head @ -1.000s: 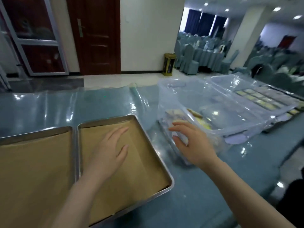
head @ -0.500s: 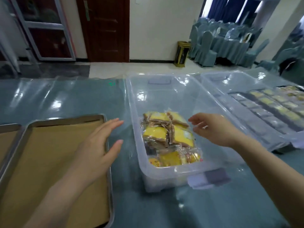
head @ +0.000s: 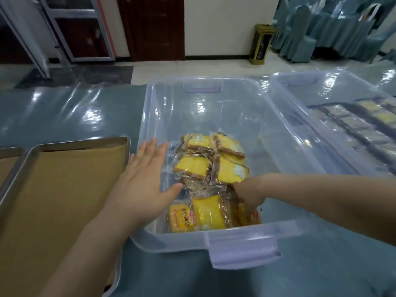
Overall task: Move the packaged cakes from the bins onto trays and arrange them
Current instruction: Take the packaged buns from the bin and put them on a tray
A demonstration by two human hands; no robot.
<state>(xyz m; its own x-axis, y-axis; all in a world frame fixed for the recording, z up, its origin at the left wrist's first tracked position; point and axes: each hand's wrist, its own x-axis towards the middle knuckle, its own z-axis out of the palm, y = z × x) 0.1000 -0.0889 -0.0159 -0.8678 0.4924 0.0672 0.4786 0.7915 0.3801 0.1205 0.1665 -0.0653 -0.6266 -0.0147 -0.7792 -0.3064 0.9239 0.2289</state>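
A clear plastic bin [head: 235,243] stands in front of me with several packaged yellow cakes [head: 211,166] heaped in its near half. My right hand [head: 248,195] is down inside the bin, its fingers pushed among the packs at the near right; I cannot tell whether it grips one. My left hand [head: 143,187] hovers flat, fingers spread, over the bin's left rim, holding nothing. A metal tray lined with brown paper [head: 64,189] lies left of the bin with nothing on it.
A second clear bin [head: 334,116] sits to the right, with rows of packaged cakes on a dark tray [head: 364,129] seen through it. The edge of another lined tray [head: 8,161] shows at far left. The table has a glossy blue-grey plastic cover [head: 64,116].
My right hand has dropped from above the bin's right side into the cake packs. My left hand has moved right, off the tray to the bin's left rim. The view has shifted right and closer.
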